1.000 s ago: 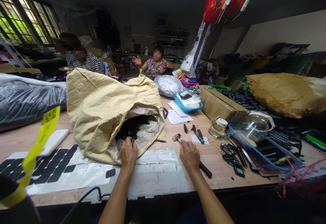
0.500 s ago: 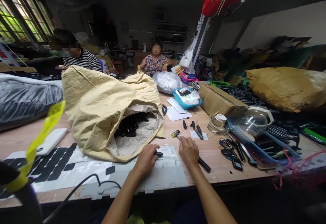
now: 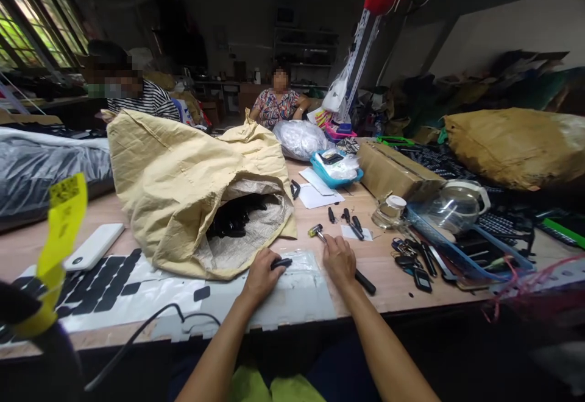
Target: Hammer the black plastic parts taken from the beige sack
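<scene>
My left hand [image 3: 261, 277] is closed on a small black part [image 3: 281, 262] and holds it over a clear plastic sheet [image 3: 299, 280] at the table's front edge. My right hand [image 3: 339, 260] is wrapped round the black handle of a small hammer [image 3: 320, 236], whose head lies on the wood just beyond my knuckles. To the left, a big tan sack [image 3: 183, 189] lies on its side with its mouth open towards me. More black parts [image 3: 233, 219] show inside it.
Screwdrivers [image 3: 351, 225], a glass jar [image 3: 388, 212], keys [image 3: 414, 265] and a cardboard box [image 3: 393, 173] lie to the right. A white sheet with black squares [image 3: 105, 283] and a white slab [image 3: 94, 246] lie to the left. Two people sit across the table.
My left hand came out of the sack's mouth with a black part and moved right onto the plastic sheet. My right hand stayed on the hammer.
</scene>
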The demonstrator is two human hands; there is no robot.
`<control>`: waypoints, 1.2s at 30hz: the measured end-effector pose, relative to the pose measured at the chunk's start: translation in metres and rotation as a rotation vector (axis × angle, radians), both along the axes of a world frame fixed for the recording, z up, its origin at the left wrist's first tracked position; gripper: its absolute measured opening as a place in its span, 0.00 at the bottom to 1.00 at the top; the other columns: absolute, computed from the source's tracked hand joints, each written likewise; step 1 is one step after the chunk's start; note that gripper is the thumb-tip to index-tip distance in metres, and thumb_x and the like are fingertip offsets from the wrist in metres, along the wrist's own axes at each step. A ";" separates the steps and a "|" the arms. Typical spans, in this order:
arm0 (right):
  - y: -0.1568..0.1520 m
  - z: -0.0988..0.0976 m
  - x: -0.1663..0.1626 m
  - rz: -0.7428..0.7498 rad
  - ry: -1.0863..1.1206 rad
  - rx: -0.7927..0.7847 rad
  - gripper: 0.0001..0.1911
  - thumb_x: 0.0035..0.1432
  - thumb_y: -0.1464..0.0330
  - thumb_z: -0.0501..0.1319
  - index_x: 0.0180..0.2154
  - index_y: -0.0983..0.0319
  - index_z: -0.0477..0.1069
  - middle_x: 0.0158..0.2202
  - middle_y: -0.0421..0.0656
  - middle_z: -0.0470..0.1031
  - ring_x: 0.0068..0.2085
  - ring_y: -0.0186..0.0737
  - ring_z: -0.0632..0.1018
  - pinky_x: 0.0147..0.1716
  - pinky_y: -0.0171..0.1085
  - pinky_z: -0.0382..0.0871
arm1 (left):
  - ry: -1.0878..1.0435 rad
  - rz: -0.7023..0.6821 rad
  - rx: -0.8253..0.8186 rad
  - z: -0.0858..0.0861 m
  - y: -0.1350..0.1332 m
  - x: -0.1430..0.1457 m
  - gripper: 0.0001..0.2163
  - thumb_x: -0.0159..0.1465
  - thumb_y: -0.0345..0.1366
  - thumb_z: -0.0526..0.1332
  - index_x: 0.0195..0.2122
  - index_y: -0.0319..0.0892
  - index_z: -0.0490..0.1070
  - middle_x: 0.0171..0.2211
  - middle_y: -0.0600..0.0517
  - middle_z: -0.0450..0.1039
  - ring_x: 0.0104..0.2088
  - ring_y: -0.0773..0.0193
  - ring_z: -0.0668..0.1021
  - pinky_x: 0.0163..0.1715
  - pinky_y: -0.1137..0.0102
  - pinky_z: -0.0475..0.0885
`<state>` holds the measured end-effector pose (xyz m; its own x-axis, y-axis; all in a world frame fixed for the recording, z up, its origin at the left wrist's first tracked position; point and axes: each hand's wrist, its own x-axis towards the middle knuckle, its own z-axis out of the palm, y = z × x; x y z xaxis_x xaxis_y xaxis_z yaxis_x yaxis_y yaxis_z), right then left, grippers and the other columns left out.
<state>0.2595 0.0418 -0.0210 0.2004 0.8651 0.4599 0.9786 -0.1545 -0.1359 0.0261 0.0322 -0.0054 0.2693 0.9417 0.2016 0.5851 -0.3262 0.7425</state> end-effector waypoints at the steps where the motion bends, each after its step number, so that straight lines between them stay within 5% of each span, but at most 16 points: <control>1: -0.001 0.004 0.001 0.020 0.049 -0.021 0.17 0.60 0.75 0.58 0.48 0.55 0.76 0.35 0.43 0.72 0.38 0.39 0.71 0.35 0.35 0.59 | 0.002 0.009 0.000 0.001 0.000 0.001 0.05 0.56 0.28 0.65 0.34 0.43 0.75 0.35 0.51 0.72 0.40 0.59 0.75 0.44 0.64 0.71; 5: -0.017 0.021 -0.003 0.107 0.300 -0.001 0.19 0.62 0.74 0.53 0.50 0.56 0.75 0.39 0.43 0.75 0.41 0.39 0.74 0.38 0.34 0.65 | 0.029 0.022 -0.003 0.003 0.000 0.002 0.05 0.57 0.28 0.66 0.35 0.43 0.76 0.34 0.52 0.72 0.40 0.60 0.75 0.44 0.65 0.71; 10: -0.053 0.040 -0.032 0.388 0.616 0.029 0.19 0.65 0.68 0.51 0.51 0.59 0.75 0.44 0.46 0.78 0.43 0.39 0.77 0.43 0.36 0.70 | 0.055 0.016 -0.014 0.004 0.000 0.001 0.05 0.58 0.28 0.66 0.34 0.43 0.76 0.33 0.52 0.71 0.39 0.60 0.75 0.44 0.65 0.70; 16: -0.074 0.043 -0.059 0.588 0.689 0.008 0.17 0.64 0.69 0.53 0.49 0.58 0.76 0.40 0.45 0.80 0.41 0.39 0.79 0.43 0.36 0.74 | 0.012 0.026 -0.073 0.006 0.002 0.003 0.03 0.56 0.29 0.66 0.31 0.43 0.75 0.32 0.53 0.70 0.38 0.61 0.74 0.42 0.66 0.69; 23: -0.076 0.022 -0.063 0.574 0.547 0.070 0.19 0.63 0.72 0.52 0.51 0.56 0.75 0.37 0.44 0.78 0.40 0.38 0.79 0.41 0.35 0.74 | -0.041 0.028 -0.096 0.007 0.004 0.005 0.04 0.55 0.28 0.66 0.29 0.44 0.77 0.30 0.54 0.71 0.37 0.61 0.74 0.40 0.67 0.69; 36: -0.067 0.019 -0.047 0.473 0.553 0.098 0.18 0.64 0.71 0.52 0.49 0.57 0.76 0.39 0.42 0.79 0.41 0.36 0.79 0.42 0.33 0.72 | -0.045 0.044 -0.126 0.008 0.005 0.006 0.04 0.53 0.27 0.67 0.29 0.43 0.77 0.32 0.53 0.72 0.38 0.61 0.75 0.42 0.66 0.69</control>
<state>0.2122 -0.0254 -0.0025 0.0411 0.8765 0.4796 0.7219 0.3058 -0.6208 0.0320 0.0368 0.0028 0.2209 0.9710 0.0917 0.5622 -0.2036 0.8015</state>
